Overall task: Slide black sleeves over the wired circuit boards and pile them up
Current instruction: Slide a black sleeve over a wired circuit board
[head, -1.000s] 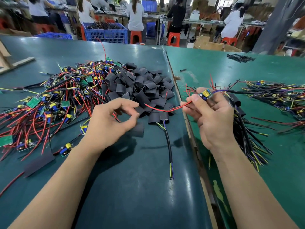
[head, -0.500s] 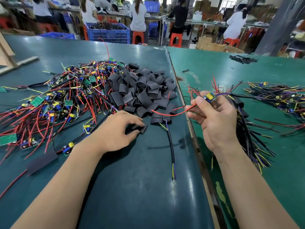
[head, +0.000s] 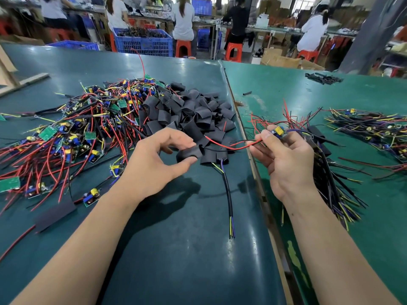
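Left hand point(head: 154, 159) pinching one black sleeve point(head: 189, 153) between thumb and finger, lifting it at 6 o'clock edge of sleeve pile point(head: 189, 113); right hand point(head: 286, 159) gripping small wired board point(head: 278, 131), red wire point(head: 229, 146) trailing toward 9 o'clock; bare boards heap point(head: 66, 133) lying at 9 o'clock of sleeve pile; finished bundle point(head: 330, 183) sitting under right hand on green table point(head: 286, 89)

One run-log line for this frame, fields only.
left hand: pinches black sleeve | right hand: holds wired circuit board | sleeve not yet on
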{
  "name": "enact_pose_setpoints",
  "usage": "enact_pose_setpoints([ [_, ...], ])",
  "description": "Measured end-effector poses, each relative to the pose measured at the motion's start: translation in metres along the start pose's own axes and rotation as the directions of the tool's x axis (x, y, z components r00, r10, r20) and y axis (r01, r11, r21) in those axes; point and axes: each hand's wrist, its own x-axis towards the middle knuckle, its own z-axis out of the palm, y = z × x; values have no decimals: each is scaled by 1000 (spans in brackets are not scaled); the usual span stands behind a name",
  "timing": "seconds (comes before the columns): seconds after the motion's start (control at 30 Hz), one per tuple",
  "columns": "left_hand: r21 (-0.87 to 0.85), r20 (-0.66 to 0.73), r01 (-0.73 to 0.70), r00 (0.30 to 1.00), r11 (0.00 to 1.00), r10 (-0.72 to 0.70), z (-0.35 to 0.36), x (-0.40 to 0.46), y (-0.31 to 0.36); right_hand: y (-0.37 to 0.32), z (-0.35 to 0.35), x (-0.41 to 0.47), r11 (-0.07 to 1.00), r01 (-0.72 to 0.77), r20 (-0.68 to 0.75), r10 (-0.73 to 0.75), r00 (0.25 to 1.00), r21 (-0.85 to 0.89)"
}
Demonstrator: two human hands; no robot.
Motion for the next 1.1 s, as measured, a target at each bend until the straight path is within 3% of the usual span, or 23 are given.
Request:
enact_pose_setpoints([
  [0.33,-45,-126,-129,984,991,123,5,2,0,5,-1,-1,991,37,-17,-39,999,-129],
  [0.8,34,55,-140,989,990,138,4,-2,3,-1,-7,4,995,-44,-67,38,997,-84],
  [1.1,115,28,-106,994,988,103,5,-4,4,-2,-8,6,999,-39,-75,36,997,-34],
])
